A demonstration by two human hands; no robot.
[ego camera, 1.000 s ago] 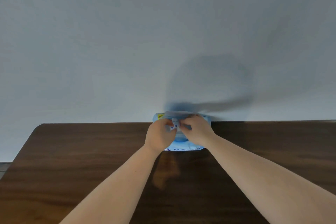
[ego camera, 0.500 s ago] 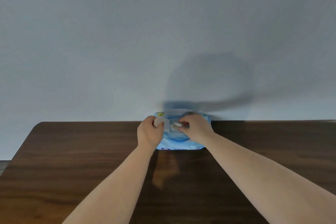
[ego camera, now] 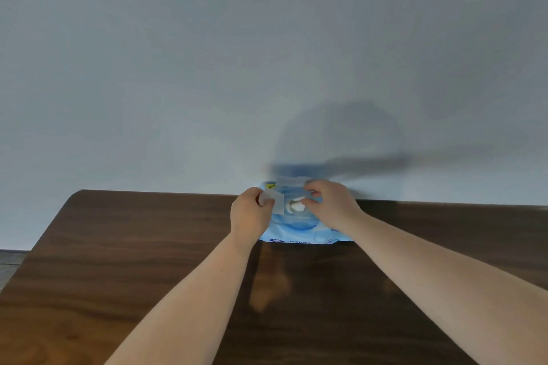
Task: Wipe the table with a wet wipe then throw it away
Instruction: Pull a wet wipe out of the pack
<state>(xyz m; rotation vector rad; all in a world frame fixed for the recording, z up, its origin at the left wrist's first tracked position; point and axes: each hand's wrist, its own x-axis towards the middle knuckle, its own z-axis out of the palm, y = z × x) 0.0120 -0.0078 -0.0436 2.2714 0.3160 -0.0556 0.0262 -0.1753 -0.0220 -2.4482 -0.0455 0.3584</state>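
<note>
The left hand [ego camera: 247,213] is pinching back the seal flap [ego camera: 272,201] on the blue wet-wipe pack [ego camera: 299,230] at the desk's [ego camera: 118,261] twelve o'clock edge, while the right hand [ego camera: 329,204] is closing its fingertips on the wipe [ego camera: 295,206], which next needs pulling free

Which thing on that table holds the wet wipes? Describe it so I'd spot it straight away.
Look at the dark wooden table and follow it to its far edge against the pale wall. There lies a flat light-blue wipes pack, between the left hand and the right hand. It is the only blue thing there, with a white wipe showing at its opening.
</note>
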